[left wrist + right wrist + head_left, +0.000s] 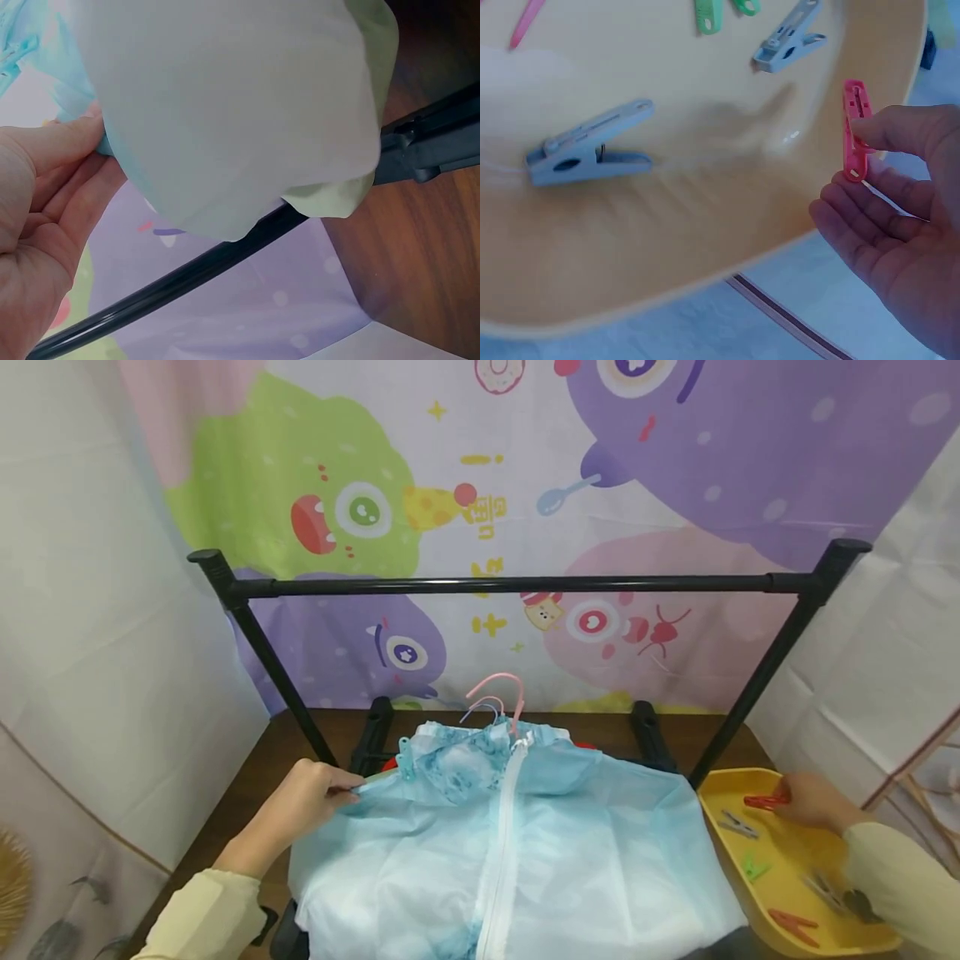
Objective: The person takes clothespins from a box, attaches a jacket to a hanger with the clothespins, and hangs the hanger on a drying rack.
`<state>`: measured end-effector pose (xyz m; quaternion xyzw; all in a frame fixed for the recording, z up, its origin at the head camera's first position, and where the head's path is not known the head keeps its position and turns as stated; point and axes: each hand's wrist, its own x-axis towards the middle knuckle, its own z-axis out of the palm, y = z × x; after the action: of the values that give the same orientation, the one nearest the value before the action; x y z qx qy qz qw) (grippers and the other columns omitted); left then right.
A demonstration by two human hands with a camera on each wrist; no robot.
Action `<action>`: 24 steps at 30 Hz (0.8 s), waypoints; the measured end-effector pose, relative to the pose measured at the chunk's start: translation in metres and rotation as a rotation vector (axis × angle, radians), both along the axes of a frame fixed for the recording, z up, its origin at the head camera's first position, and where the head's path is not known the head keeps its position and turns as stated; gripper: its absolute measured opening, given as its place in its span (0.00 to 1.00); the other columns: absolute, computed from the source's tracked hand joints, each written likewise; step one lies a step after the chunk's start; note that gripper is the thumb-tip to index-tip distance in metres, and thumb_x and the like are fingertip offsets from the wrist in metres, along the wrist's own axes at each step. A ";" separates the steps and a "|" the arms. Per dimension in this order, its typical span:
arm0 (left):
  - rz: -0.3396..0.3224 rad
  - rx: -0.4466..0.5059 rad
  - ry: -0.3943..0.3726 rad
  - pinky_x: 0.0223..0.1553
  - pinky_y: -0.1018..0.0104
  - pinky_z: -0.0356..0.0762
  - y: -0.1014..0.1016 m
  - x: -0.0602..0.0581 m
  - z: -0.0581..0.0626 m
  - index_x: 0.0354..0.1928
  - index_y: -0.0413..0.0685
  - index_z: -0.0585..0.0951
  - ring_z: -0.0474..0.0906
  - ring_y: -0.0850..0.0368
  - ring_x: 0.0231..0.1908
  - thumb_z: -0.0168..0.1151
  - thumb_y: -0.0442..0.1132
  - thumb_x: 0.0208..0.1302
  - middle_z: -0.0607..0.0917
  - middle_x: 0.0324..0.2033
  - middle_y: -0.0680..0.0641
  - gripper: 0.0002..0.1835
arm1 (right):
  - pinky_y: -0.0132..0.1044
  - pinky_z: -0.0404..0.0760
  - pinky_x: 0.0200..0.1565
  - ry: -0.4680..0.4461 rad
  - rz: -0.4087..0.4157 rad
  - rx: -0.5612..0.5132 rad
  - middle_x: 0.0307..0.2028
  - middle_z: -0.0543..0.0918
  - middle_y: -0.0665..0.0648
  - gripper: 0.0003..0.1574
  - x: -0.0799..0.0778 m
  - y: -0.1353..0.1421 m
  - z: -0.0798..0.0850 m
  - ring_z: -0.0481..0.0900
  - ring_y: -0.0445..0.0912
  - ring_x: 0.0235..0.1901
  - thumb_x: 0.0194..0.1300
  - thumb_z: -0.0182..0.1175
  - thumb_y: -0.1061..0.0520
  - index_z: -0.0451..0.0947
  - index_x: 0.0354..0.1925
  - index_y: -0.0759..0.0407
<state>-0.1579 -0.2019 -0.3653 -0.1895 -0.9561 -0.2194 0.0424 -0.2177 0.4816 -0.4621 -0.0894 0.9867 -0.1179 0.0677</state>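
Currently, the left hand (315, 806) pinches the shoulder edge of the blue garment (600, 852), which spreads out to that hand's right. The right hand (813, 802) holds a red clip (852, 127) between thumb and fingers over the yellow tray (795, 868); 2 grey clips (589, 146) lie below it. A thumb slip could drop the red clip, and a hard left-hand tug might skew the cloth on the pink hanger (520, 697).
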 end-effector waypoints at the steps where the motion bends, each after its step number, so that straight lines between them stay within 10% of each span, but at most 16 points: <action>1: -0.003 0.002 -0.001 0.32 0.64 0.85 0.000 0.000 0.000 0.42 0.36 0.87 0.87 0.49 0.35 0.67 0.27 0.54 0.89 0.36 0.38 0.11 | 0.38 0.73 0.28 0.007 0.008 0.009 0.24 0.78 0.59 0.15 0.003 0.000 0.003 0.72 0.48 0.25 0.49 0.66 0.60 0.75 0.30 0.72; 12: 0.003 0.000 0.004 0.31 0.64 0.85 0.001 0.000 -0.001 0.41 0.36 0.87 0.87 0.49 0.34 0.67 0.27 0.55 0.89 0.36 0.38 0.11 | 0.39 0.79 0.28 -0.032 -0.023 -0.016 0.27 0.81 0.59 0.19 0.022 -0.022 0.045 0.72 0.46 0.26 0.55 0.65 0.58 0.77 0.38 0.75; 24: 0.004 0.005 -0.005 0.32 0.63 0.85 0.003 0.002 0.000 0.41 0.36 0.87 0.87 0.49 0.34 0.68 0.28 0.54 0.89 0.35 0.37 0.11 | 0.49 0.84 0.35 0.146 0.125 0.014 0.31 0.83 0.62 0.20 0.037 -0.078 0.081 0.78 0.49 0.31 0.50 0.69 0.61 0.78 0.39 0.72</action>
<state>-0.1562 -0.1988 -0.3649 -0.1870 -0.9560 -0.2223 0.0412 -0.1807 0.4038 -0.3811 -0.1586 0.9823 -0.0995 0.0033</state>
